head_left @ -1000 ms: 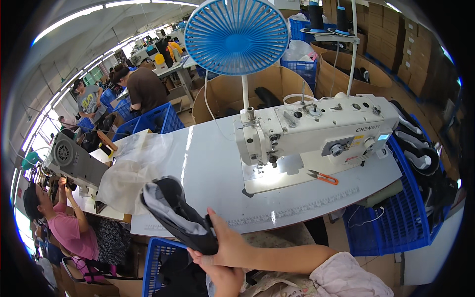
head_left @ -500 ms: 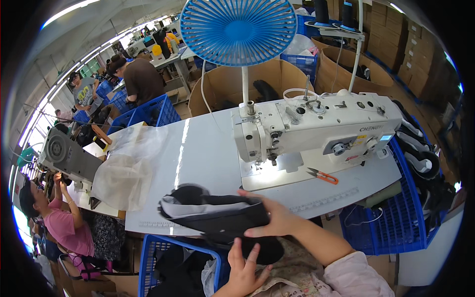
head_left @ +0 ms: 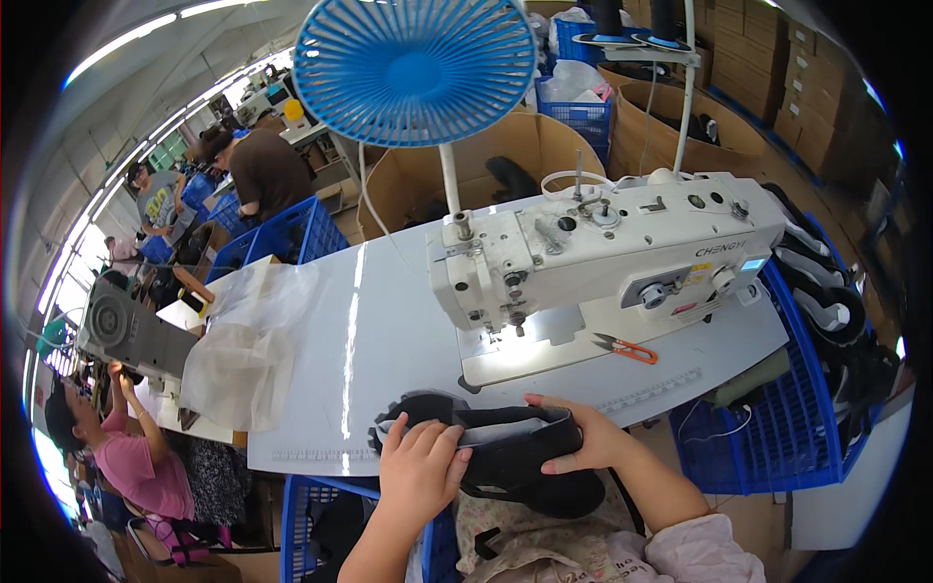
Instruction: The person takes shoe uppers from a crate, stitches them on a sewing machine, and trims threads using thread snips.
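Observation:
A soft black boot [head_left: 513, 457] with a pale grey lining lies across my hands, over the table's front edge. Its lining shows along the open upper side, and a rounded dark part hangs at the lower right. My left hand [head_left: 416, 468] is closed over the left part of the boot, fingers on the rim. Gripping the right end, my right hand [head_left: 585, 437] has its thumb below and fingers along the upper edge. Behind it stands a white sewing machine [head_left: 603, 262], its lamp lit over the needle plate. Orange-handled thread snips [head_left: 627, 349] rest on the machine bed's right.
The white table [head_left: 321, 389] has a printed ruler along its front. A blue fan [head_left: 415, 78] rises behind. Blue baskets stand below [head_left: 301, 544] and at the right [head_left: 758, 457], the latter beside piled black pieces. At left, a clear plastic bag [head_left: 243, 374] and a person in pink [head_left: 146, 466].
The boot has moved right and nearer to me. My left hand has risen from beneath it onto its left part. My right hand still grips the right end.

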`<state>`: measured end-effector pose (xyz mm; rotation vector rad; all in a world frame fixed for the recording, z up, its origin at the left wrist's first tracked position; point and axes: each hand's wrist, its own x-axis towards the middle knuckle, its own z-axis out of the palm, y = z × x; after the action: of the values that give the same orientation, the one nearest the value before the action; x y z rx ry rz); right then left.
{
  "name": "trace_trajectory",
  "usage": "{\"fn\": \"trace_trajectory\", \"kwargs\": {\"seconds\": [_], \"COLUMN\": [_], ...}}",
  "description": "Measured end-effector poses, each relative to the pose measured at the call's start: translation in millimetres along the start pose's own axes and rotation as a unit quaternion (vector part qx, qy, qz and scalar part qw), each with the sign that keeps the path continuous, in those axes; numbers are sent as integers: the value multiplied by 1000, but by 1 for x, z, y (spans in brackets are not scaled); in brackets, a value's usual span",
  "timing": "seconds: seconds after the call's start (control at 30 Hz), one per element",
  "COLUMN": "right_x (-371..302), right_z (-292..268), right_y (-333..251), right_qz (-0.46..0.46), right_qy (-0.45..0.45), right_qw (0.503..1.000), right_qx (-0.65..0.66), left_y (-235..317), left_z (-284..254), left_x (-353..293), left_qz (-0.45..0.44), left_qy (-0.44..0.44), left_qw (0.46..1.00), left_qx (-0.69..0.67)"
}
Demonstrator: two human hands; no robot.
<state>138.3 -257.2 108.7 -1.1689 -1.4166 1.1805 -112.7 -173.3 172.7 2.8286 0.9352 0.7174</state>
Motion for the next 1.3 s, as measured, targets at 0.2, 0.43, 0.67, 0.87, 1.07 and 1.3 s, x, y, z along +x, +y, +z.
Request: {"fn": "trace_trajectory", "kwargs": {"seconds": [0.2, 0.43, 0.67, 0.87, 1.07, 1.3], "right_x": [-15, -13, -10, -10, -8, 17], "right_z": [-7, -36, -37, -32, -26, -15], "right_y": [32, 39, 39, 39, 39, 35], "right_qz": [122, 168, 178, 133, 121, 136], "right_qy": [111, 198, 196, 228, 239, 283], "right_qw": [981, 938, 933, 932, 932, 926], "right_qx": [101, 231, 246, 247, 243, 210], "left_y": [-12, -20, -20, -13, -24, -53], "left_z": [35, 46, 66, 64, 74, 79], "left_x": [18, 31, 54, 50, 49, 77], "left_qz": [33, 186, 254, 238, 221, 171], "left_qy": [-6, -110, -61, -85, -135, -169], "left_qw": [999, 970, 958, 960, 965, 970], "left_qx": [-6, 113, 122, 122, 49, -39]}}
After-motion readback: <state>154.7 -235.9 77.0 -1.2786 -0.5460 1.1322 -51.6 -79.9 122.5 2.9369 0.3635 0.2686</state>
